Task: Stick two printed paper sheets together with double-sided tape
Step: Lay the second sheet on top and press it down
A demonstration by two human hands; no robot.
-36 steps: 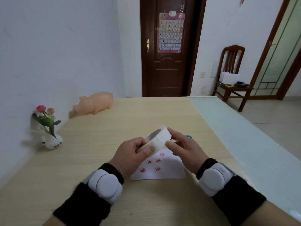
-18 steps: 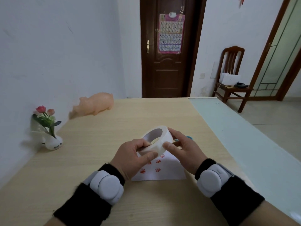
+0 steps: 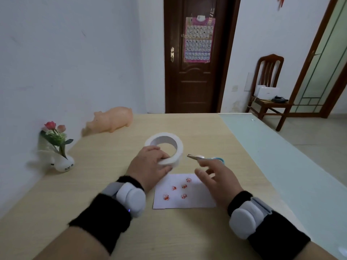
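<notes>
My left hand [image 3: 150,166] grips a wide white roll of double-sided tape [image 3: 169,147] at its near rim, holding it just beyond the paper. My right hand [image 3: 216,177] hovers over the right part of the paper with its fingers loosely spread and nothing in them. A white printed paper sheet [image 3: 180,196] with small red figures lies flat on the wooden table [image 3: 93,184] between my wrists. I cannot tell whether a second sheet lies beneath it. Small scissors [image 3: 199,157] with light blue handles lie just past my right fingertips.
A peach toy pig [image 3: 112,121] stands at the table's far left by the wall. A small white vase with flowers [image 3: 60,151] sits at the left edge. A pale green surface [image 3: 281,166] borders the table on the right. A wooden chair [image 3: 268,91] stands beyond.
My right hand has let go of the tape roll and drawn back to the right. My left hand alone now holds the roll, moved away and lower toward the table. The scissors have come into view.
</notes>
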